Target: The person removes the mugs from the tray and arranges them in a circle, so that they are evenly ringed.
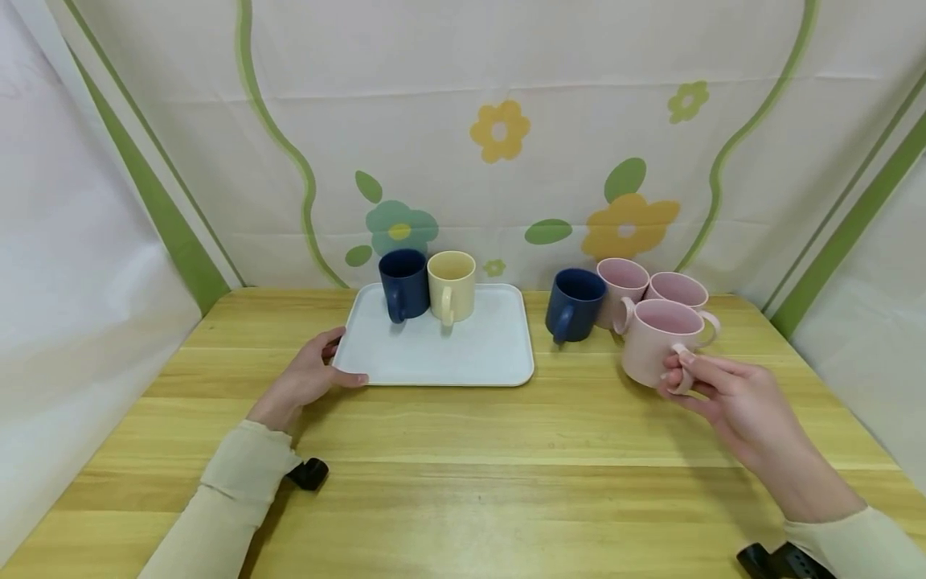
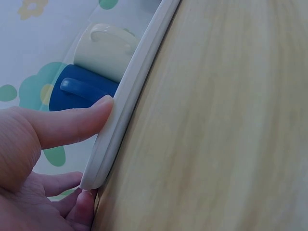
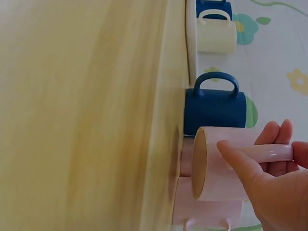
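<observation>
- Hands: well apart. My left hand (image 1: 311, 374) is clamped on the near-left corner of the white tray (image 1: 434, 363), thumb on the rim. My right hand (image 1: 748, 402) pinches the handle of a pink mug (image 1: 646, 354).
- Mug position: raised off the table (image 1: 470, 482), right of the tray, in front of two other pink mugs (image 1: 608, 304).
- Caution, collision: the held mug hangs close to those mugs and to the off-tray blue mug (image 1: 575, 307). A low or sideways swing could knock one over.
- Caution, slip: my grip is on the handle alone; loose fingers could let the body tilt or drop.
- Caution, tray: a blue mug (image 1: 407, 288) and a yellow mug (image 1: 453, 291) stand side by side at its rear. A tug or upward lift by my left hand could slide or topple them.
</observation>
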`<state>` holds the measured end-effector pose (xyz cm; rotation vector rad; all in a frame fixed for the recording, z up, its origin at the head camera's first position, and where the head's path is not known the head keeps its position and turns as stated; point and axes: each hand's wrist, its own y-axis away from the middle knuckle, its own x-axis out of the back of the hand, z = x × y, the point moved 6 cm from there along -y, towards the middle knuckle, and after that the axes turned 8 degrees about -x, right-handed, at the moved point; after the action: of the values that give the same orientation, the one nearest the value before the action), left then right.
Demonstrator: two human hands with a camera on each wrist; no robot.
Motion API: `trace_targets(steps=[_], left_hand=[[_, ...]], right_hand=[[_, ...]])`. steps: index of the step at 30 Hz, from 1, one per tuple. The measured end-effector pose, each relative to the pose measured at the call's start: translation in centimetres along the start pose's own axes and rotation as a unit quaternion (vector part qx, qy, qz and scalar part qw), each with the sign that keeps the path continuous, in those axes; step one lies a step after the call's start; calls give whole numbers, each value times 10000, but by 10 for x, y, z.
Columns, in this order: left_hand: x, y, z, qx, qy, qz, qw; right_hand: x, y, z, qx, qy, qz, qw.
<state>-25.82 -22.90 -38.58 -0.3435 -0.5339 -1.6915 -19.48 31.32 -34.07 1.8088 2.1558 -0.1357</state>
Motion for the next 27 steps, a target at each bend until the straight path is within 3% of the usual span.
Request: trace_targets(steps=[9,20,27], left_hand=[[0,0,1,39,82,34,10000],[1,0,0,44,94,49,9999],[1,2,2,48,110,34,9999]], right_hand=[[20,1,4,-159,-308,12,9994],[28,2,6,-117,-684,-137,9975],[41,8,4,-463,-237,359,9980]])
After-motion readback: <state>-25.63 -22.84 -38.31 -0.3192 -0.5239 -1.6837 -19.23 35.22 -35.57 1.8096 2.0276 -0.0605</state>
